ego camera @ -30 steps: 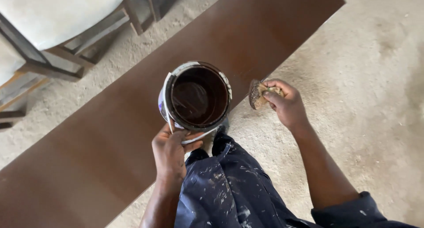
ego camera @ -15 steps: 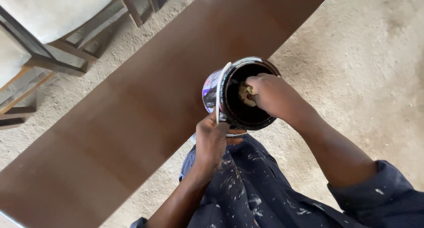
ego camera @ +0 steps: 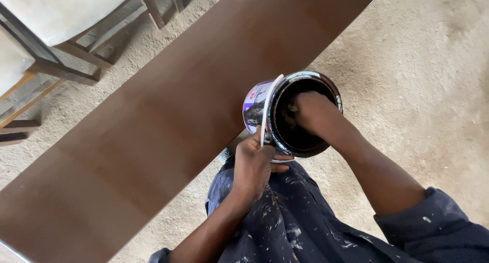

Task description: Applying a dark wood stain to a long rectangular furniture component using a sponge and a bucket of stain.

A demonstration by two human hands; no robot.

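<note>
Left hand grips the paint can from below; right hand is sunk inside it, forearm angled down.

can: held over the board's right edge
right hand: sunk inside the can
left hand: beneath the can
chairs: behind the board, on the floor

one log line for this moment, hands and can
left hand: grips round metal paint can | right hand: inside can | long brown board: beside
</note>
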